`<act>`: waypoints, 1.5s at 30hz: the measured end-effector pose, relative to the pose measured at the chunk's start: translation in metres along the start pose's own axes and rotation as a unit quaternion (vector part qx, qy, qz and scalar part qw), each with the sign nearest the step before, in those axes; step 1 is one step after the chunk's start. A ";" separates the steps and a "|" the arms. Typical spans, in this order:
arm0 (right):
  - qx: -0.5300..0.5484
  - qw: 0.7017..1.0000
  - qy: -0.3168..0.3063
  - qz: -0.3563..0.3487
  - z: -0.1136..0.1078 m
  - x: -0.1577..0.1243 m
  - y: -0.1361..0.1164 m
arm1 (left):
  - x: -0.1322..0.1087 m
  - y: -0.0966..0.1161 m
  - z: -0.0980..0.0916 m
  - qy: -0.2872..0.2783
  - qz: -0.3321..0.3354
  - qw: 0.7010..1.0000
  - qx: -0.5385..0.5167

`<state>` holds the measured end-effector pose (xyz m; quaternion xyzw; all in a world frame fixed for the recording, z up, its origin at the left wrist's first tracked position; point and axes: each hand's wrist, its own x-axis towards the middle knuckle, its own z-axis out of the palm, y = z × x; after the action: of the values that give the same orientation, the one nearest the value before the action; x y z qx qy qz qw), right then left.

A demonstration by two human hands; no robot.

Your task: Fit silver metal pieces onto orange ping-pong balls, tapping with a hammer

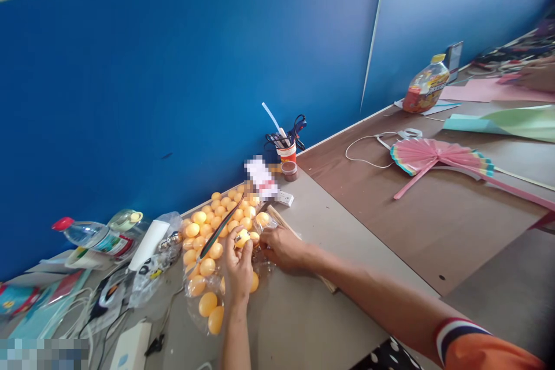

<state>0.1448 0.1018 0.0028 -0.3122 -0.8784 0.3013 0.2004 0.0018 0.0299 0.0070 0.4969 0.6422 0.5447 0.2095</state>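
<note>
Many orange balls (pixel 207 266) lie in a clear plastic bag on the grey table, below and around both hands. My left hand (pixel 239 263) is raised over them, its thumb and fingers closed around a small yellow-orange ball (pixel 243 237). Close beside it on the right, my right hand (pixel 281 247) has its fingers bent down at the bag's right edge; what they grip, if anything, is hidden. A long dark thin object (pixel 221 226) lies across the balls. Behind my right hand, a wooden strip (pixel 284 221) shows.
At the left are plastic bottles (pixel 96 237), a white power strip (pixel 132 347) and cables. A cup of tools (pixel 287 153) stands by the blue partition (pixel 195 69). A pink paper fan (pixel 437 153) and a drink bottle (pixel 427 87) are at the right, with another person's hand (pixel 537 76) beyond.
</note>
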 end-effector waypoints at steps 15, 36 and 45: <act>0.667 0.739 0.038 0.089 -0.008 0.012 0.005 | 0.000 -0.011 0.009 0.035 0.076 0.996 0.029; 0.671 0.735 0.023 0.095 -0.004 0.012 0.006 | -0.002 -0.011 0.009 0.005 0.077 0.995 0.064; 0.682 0.723 0.007 0.114 -0.006 0.009 0.002 | -0.003 -0.010 0.012 0.003 0.071 0.997 0.041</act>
<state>0.1420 0.1119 0.0070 -0.1909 -0.3926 0.8373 0.3292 0.0088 0.0343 -0.0069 0.5476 0.6280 0.5329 0.1473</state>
